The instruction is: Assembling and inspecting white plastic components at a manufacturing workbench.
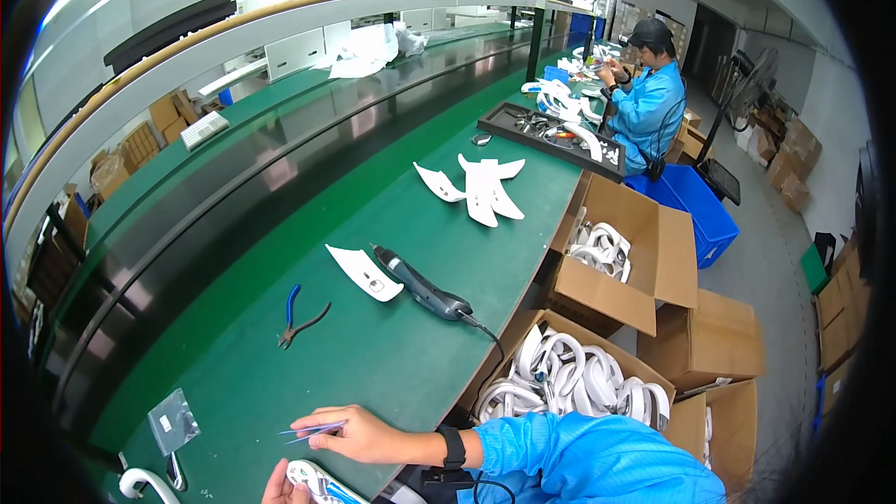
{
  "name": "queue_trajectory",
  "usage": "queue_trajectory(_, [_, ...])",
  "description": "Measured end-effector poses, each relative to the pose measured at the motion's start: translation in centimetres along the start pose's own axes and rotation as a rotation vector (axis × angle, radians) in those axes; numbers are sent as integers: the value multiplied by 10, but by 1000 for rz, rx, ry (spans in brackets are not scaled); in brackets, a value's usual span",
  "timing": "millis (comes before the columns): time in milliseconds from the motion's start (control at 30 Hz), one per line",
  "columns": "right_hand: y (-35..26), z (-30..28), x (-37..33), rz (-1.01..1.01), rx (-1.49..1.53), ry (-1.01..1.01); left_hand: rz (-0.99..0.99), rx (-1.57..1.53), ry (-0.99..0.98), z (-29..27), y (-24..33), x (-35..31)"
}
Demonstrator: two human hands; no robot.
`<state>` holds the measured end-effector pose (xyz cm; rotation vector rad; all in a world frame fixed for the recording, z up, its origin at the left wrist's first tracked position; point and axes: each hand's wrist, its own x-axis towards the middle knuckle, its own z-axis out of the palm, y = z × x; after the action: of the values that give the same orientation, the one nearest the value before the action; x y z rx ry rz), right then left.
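Observation:
At the lower edge my left hand (278,485) grips a white curved plastic part (322,482) with a blue and green inside; most of that hand is cut off by the frame. Just above the part, my right hand (353,435) pinches thin tweezers (315,429), their tips pointing left. The tweezers look apart from the part. Farther up the green table lie blue-handled pliers (296,317), a white curved panel (364,273) and a dark electric screwdriver (425,287) with its cable running off the right edge.
Several white panels (483,189) lie beyond the screwdriver. A black tray (509,127) of tools is farther back. Right of the table stand cardboard boxes (677,257) with white curved parts. A clear bag (174,422) and a white hooked part (145,482) lie lower left. A co-worker (649,112) sits beyond.

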<state>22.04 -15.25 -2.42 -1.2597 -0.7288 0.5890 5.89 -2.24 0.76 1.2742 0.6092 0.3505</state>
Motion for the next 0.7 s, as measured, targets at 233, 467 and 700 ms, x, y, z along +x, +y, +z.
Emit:
queue_trajectory(233, [-5,-1,-3,-57,1,38,-10,-4,-37,5,-2,7])
queue_trajectory(467, [-3,9,-3,51,-40,43,-33,47,-40,4,4,5])
queue_trajectory(700, [6,24,-9,45,172,70,114,-7,-13,-4,-15,10])
